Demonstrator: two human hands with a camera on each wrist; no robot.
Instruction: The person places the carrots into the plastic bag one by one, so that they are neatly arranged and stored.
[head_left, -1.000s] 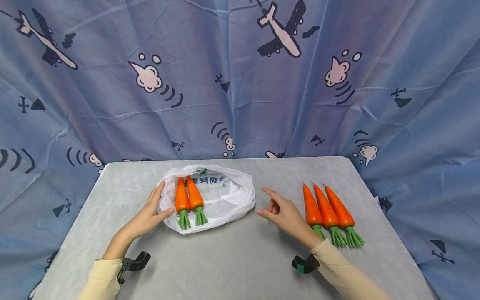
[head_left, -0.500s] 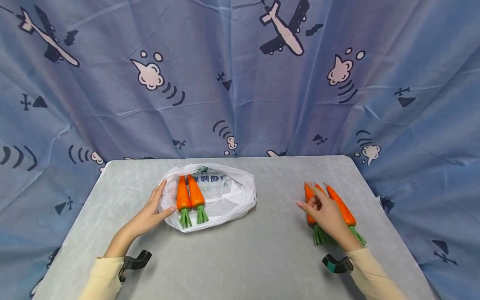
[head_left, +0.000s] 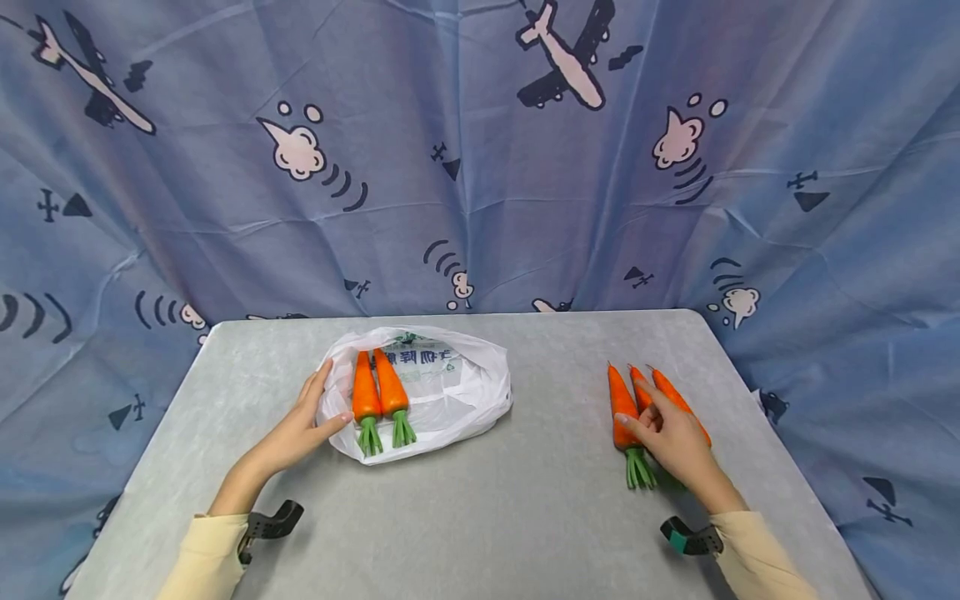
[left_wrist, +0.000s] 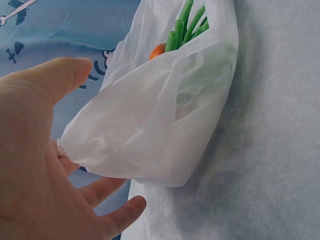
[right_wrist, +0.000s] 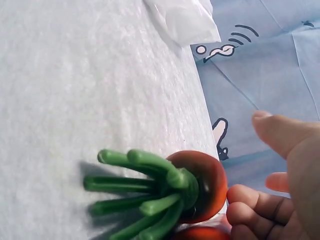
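A white plastic bag (head_left: 465,421) lies on its side at the left-centre, its mouth facing me. Two orange carrots (head_left: 365,393) with green stem ends lie inside it. My left hand (head_left: 296,429) rests at the bag's left edge, thumb spread from the fingers; in the left wrist view the fingers reach behind the plastic. On the right, three carrots lie side by side. My right hand (head_left: 678,437) is over them, covering much of the middle carrot (head_left: 637,383) and the lower part of the right carrot (head_left: 669,386). Its thumb overlaps the left carrot (head_left: 619,392).
The grey table (head_left: 480,517) has its far edge close to a blue curtain (head_left: 480,167) printed with planes. A dark band with a camera mount (head_left: 273,521) is on the left wrist, a similar mount (head_left: 690,537) on the right.
My right hand has moved right from beside the bag to over the three carrots, then slightly farther right. The left hand and the bag have stayed in place.
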